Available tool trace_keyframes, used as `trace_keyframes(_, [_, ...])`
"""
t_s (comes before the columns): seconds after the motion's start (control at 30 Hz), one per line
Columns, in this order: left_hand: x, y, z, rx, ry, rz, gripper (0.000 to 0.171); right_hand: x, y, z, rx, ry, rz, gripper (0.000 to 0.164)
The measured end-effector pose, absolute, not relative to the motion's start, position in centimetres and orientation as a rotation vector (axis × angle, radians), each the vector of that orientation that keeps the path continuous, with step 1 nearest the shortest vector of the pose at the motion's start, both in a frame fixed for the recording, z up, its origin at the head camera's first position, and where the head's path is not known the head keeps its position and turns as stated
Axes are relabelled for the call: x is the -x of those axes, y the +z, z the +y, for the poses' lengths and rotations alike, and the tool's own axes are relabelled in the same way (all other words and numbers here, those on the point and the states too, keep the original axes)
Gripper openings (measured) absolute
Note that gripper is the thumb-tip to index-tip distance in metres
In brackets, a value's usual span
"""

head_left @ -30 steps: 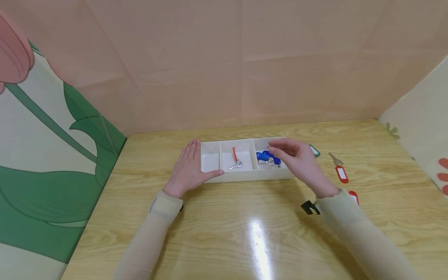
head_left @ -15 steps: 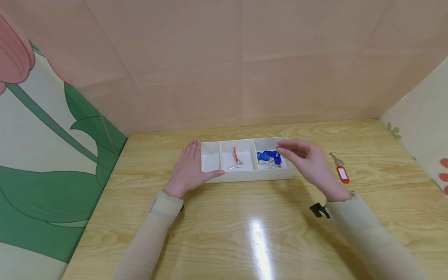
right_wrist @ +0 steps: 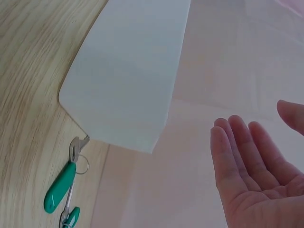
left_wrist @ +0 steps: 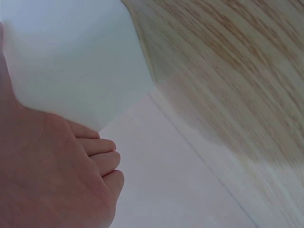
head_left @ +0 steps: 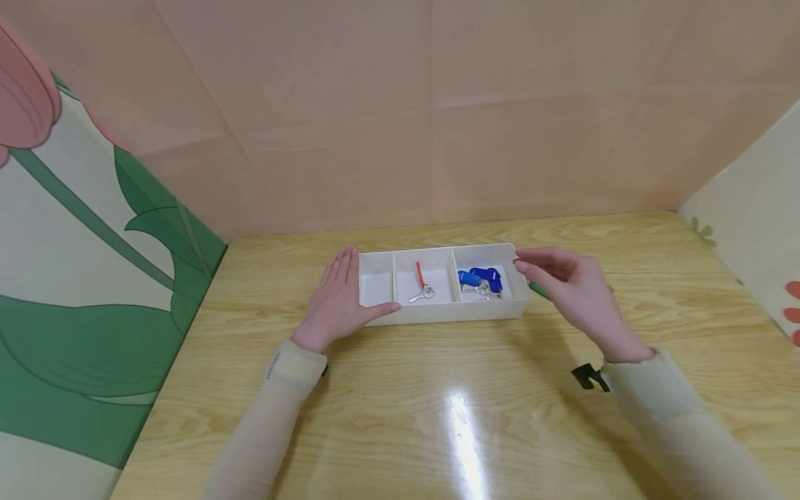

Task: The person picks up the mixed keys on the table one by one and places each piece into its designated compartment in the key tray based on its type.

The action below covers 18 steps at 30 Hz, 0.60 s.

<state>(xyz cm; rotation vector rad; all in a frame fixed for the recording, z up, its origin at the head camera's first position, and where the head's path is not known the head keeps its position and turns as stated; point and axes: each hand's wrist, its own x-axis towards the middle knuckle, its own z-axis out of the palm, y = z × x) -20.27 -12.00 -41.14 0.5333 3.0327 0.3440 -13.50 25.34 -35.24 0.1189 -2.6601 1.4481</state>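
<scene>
Pink wall [head_left: 400,139] over a wooden bench [head_left: 375,403]

Seen by the head camera, with the white tray [head_left: 437,314] as the middle of the dial, the wall rises at twelve o'clock and a painted flower [head_left: 25,83] shows toward ten. At nine, the left hand [head_left: 337,298] touches the tray's end, fingers straight and thumb spread along the near edge. At three, the right hand [head_left: 575,298] hovers just beside the other end, its fingers softly bent and the thumb well apart from them (the right wrist view shows the gap plainly).

Inside the tray, blue-tagged keys [head_left: 484,276] lie in the three o'clock compartment, and one red-tagged key [head_left: 421,285] lies in the middle one. Out on the bench, toward three, a green tag [right_wrist: 59,187] is ringed to a key [right_wrist: 74,149] by the tray's corner; whether they touch, I cannot tell. A second green tag [right_wrist: 72,217] lies just beside it.
</scene>
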Motion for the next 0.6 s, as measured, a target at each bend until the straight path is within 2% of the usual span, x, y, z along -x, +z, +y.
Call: trace_keyframes(0.6, [20.3, -41.1, -12.0, -0.538, 0.341, 3.039, 0.133, 13.0, -35.4, 27.5, -0.063, 1.397, -2.662, 0.045])
